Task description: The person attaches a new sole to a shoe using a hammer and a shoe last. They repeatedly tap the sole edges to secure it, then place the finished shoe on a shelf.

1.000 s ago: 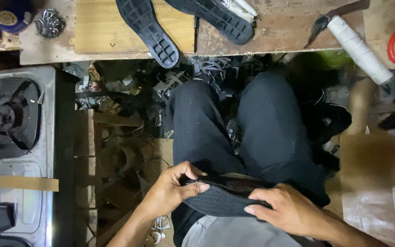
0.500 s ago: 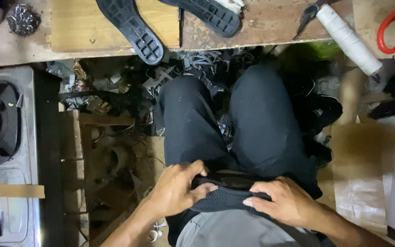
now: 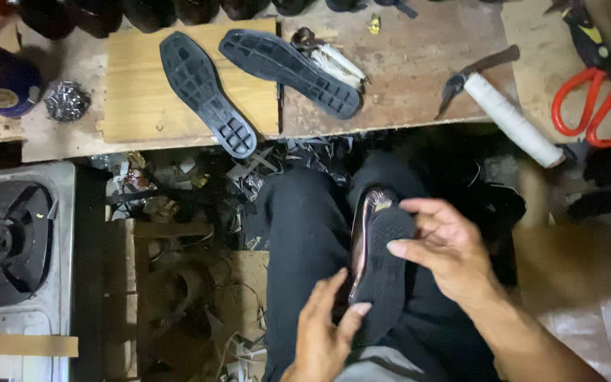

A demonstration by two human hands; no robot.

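A glossy dark shoe (image 3: 376, 262) with a black ribbed sole lies sole-up along my lap, toe pointing away from me. My right hand (image 3: 450, 258) grips it from the right, fingers curled over the forepart of the sole. At the heel end, my left hand (image 3: 327, 329) touches the shoe's left edge with spread fingers. My legs in black trousers (image 3: 298, 233) are under it.
Two loose black soles (image 3: 206, 92) (image 3: 288, 71) lie on the wooden bench (image 3: 143, 106) ahead. A knife with white-wrapped handle (image 3: 510, 117) and red scissors (image 3: 595, 102) lie at the right. A gas stove (image 3: 8, 247) stands left. Scraps litter the floor.
The shoe was held crosswise low on my lap; now it is turned lengthwise, toe away. My right hand has moved up onto the forepart and the view has tilted toward the bench.
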